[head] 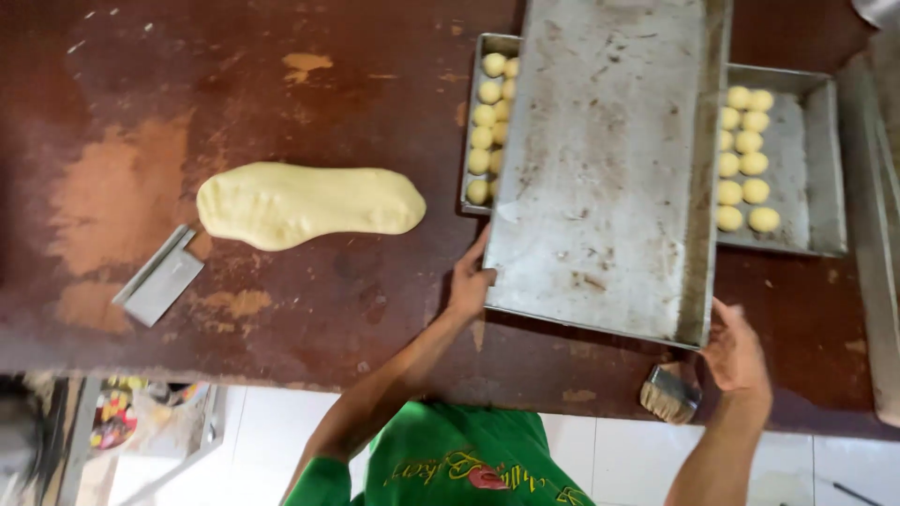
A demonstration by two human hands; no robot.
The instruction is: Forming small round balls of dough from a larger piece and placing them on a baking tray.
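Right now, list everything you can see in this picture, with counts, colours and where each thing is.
Empty baking tray: one, scuffed grey metal, lying across the filled tray.
Filled tray: one, grey metal, underneath, ends showing.
Dough balls: pale yellow, in rows at both ends of the filled tray; full count hidden.
Dough slab: one, pale yellow, left on the table.
Scraper: one, grey metal, beside the slab.
Brush: one, near table edge.
Table: one, worn brown.
Left hand: on empty tray's near corner.
Right hand: at its other near corner.
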